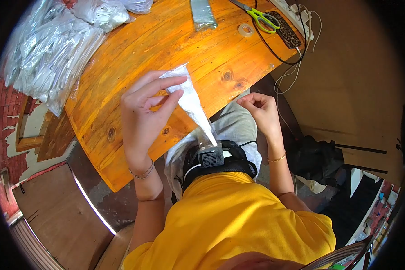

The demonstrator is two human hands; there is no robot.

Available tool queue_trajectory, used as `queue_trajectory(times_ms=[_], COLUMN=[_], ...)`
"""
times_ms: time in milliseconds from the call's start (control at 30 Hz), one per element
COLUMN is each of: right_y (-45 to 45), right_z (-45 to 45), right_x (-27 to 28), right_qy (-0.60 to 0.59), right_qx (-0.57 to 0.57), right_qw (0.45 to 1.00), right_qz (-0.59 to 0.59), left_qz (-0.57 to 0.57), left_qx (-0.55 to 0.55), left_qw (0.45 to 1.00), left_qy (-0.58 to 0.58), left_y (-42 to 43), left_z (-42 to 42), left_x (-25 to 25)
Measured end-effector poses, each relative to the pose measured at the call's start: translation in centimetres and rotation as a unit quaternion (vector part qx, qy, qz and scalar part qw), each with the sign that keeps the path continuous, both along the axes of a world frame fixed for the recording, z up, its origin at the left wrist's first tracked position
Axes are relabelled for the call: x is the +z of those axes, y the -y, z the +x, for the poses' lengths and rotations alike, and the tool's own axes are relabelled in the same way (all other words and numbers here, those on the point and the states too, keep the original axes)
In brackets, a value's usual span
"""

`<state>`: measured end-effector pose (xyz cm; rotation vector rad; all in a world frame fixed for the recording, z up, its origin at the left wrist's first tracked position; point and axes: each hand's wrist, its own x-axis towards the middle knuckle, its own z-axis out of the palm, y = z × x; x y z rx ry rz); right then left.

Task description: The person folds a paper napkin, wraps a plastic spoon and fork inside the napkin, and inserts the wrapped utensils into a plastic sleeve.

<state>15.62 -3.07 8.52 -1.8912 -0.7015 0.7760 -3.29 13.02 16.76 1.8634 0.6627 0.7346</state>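
A white, cone-shaped packet (190, 100) hangs between the thumb and fingers of my left hand (149, 101), over the table's front edge. Its wide end points up and its narrow tip reaches down toward the dark device at my waist. Whether the packet is paper or plastic is hard to tell. My right hand (260, 108) is raised to the right of the packet, apart from it, with thumb and index finger pinched together. Anything between those fingertips is too small to make out.
On the wooden table (166, 49) are bags of white plastic cutlery (54, 58), a clear sleeve stack (203, 15), a tape roll (245, 30), green-handled scissors (265, 21) and a leopard-patterned phone (284, 31). Cables hang over the right edge. A black bag (312, 157) lies at right.
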Motion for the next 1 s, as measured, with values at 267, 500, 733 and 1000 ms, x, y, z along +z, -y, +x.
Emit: queue_trajectory(times_ms=[267,500,733,1000], right_y=[-1.1,-2.6,-4.2,-4.4], right_z=[-1.1,-4.4,-6.5,-6.7], right_x=[2.6,5.7,4.4,4.5], right_qy=[-0.053,-0.101,-0.188,-0.215], right_qx=[-0.072,0.005,0.003,-0.029], right_qw=[0.981,0.941,0.927,0.928], right_qz=[0.173,0.323,0.324,0.304], left_qz=[-0.027,-0.040,-0.009,0.018], left_qx=[-0.001,0.008,0.044,0.046], left_qw=[1.000,0.999,0.996,0.994], left_qy=[0.006,0.028,0.081,0.102], left_y=[0.1,0.7,1.6,2.5], left_z=[-0.1,0.3,1.0,1.3], left_x=[-0.5,-0.4,-0.6,-0.7])
